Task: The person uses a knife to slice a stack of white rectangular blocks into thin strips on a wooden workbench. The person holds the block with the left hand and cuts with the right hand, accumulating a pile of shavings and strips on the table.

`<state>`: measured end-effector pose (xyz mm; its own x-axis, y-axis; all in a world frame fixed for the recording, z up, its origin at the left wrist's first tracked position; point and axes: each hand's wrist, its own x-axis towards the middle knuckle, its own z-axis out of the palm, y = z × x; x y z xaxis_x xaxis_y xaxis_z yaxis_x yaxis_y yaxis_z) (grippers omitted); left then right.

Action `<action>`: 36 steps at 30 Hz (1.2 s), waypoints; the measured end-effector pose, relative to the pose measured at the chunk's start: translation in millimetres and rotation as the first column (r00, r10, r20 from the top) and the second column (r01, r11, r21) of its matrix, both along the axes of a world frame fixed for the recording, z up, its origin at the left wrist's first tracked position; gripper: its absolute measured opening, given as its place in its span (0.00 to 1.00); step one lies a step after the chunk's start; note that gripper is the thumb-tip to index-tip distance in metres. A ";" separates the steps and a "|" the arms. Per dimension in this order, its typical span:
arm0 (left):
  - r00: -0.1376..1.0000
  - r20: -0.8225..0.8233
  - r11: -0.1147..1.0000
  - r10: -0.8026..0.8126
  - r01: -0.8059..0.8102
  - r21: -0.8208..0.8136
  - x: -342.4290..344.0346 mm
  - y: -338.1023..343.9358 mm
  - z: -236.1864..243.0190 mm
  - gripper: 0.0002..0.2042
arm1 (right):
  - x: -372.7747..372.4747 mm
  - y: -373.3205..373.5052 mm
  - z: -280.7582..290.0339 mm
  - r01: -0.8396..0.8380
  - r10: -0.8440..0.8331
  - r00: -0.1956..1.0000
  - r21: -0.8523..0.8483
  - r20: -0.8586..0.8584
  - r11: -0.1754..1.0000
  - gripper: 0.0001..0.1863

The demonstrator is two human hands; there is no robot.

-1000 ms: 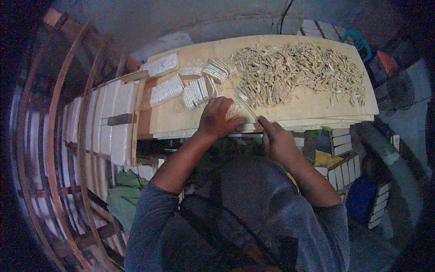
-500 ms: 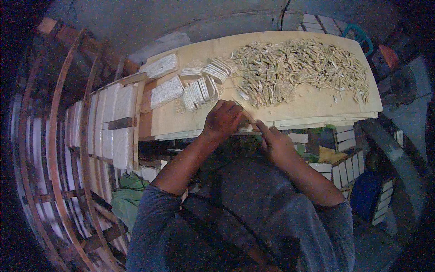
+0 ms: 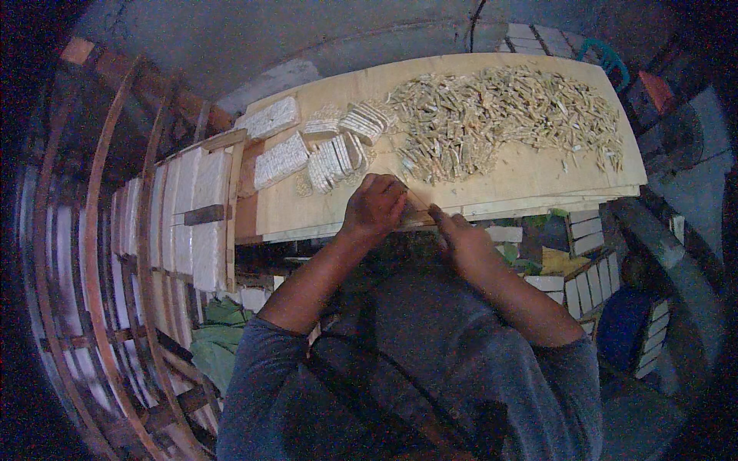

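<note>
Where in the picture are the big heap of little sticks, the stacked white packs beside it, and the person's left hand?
Heap of sticks (image 3: pixel 500 115), head view, middle of the pile.
White packs (image 3: pixel 332 160), head view, top of the fanned stack.
Left hand (image 3: pixel 374 206), head view, back of the hand.

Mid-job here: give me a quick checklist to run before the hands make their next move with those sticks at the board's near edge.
1. Left hand at the board's near edge: ok.
2. Right hand meets it there: ok.
3. Grip on the thin sticks between the hands: cannot tell, fingers hide it.
4. Loose stick pile clear of the hands: ok.
5. White bundles stay on the wooden board: ok.
</note>
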<state>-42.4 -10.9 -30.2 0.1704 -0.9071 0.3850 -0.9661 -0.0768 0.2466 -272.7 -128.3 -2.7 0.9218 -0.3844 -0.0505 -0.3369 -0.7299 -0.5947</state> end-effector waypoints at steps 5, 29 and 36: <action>0.999 -0.032 0.998 0.032 -0.030 0.051 -3.3 1.3 5.1 0.10 | -23.1 -2.5 17.3 -0.008 0.003 0.995 -0.049 -0.102 0.999 0.35; 0.996 -0.075 0.996 0.052 -0.046 0.070 0.0 6.0 4.1 0.08 | -5.9 3.6 -11.1 -0.009 0.008 0.998 0.003 0.059 1.000 0.38; 0.998 -0.047 0.998 0.035 -0.032 0.057 -4.0 10.5 5.5 0.10 | -9.5 1.8 21.9 -0.005 0.002 0.998 -0.030 -0.067 1.000 0.32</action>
<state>-46.3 -0.4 -24.8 0.2183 -0.9204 0.3244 -0.9498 -0.1240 0.2873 -282.2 -126.5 19.2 0.9180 -0.3835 -0.1008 -0.3729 -0.7485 -0.5484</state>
